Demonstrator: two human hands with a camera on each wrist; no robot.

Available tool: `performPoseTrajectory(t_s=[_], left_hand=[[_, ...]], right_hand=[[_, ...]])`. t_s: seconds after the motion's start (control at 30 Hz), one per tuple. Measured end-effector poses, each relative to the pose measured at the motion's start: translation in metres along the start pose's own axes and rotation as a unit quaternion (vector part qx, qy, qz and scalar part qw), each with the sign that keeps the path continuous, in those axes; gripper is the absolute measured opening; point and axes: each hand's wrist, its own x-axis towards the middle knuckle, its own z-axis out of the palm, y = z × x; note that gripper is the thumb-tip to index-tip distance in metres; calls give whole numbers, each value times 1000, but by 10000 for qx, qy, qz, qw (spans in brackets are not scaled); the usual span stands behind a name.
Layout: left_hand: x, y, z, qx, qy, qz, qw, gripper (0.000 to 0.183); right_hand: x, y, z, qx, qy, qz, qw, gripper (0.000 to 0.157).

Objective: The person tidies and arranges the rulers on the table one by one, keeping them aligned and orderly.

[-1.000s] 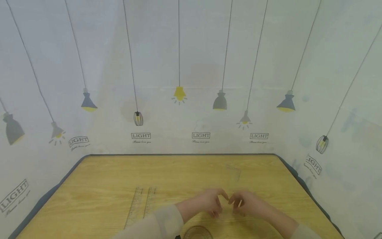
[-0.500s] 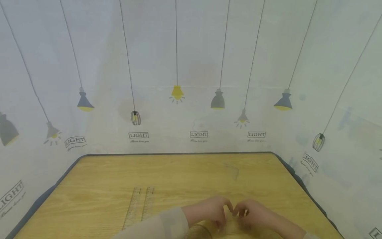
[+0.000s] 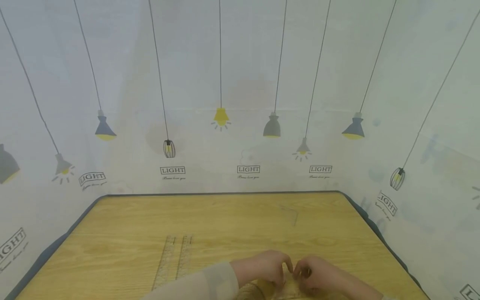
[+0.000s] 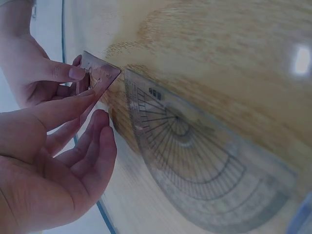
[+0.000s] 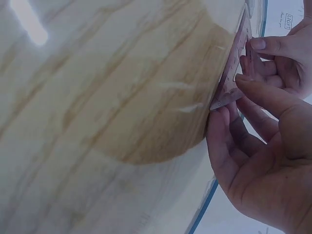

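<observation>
Both hands meet low in the head view, right of centre, around a small clear set square (image 4: 101, 74). My left hand (image 3: 268, 266) pinches one side of it between thumb and fingers. From the other side my right hand (image 3: 320, 275) pinches it too, its thumb lying on the face of the set square (image 5: 228, 90) in the right wrist view. The plate stands tilted up, one corner low near the tabletop. Beside it a clear protractor (image 4: 195, 146) lies flat on the table, its edge partly hidden by my left arm in the head view.
Two clear rulers (image 3: 163, 262) lie side by side on the wooden table (image 3: 112, 233), left of my left sleeve. Farther back on the right is another thin transparent piece with a corner (image 3: 294, 214). A pale wall covering (image 3: 202, 125) printed with lamps surrounds the table.
Both hands have come slightly down and nearer to the body, staying close together. The head view has shifted a little to the right. Rulers and the far transparent piece stay put.
</observation>
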Motion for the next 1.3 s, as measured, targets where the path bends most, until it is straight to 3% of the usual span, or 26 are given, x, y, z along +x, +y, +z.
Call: performPoseTrajectory(t_s=[0.23, 0.6, 0.83, 1.1, 1.3], left_hand=[[0, -3, -1, 160, -45, 93, 9998, 38], [7, -11, -5, -170, 115, -137, 9997, 44], [18, -20, -12, -399, 243, -391, 9981, 43], [37, -37, -18, -433, 689, -703, 9942, 45], [61, -52, -24, -281, 996, -579, 9929, 42]], right_hand=[[0, 1, 2, 230, -6, 114, 9997, 13], [2, 0, -1, -234, 156, 267, 9992, 12], [6, -3, -13, -547, 460, 177, 9973, 21], [19, 1, -33, -773, 886, 255, 9927, 30], [33, 7, -49, -984, 1536, 487, 9820, 31]])
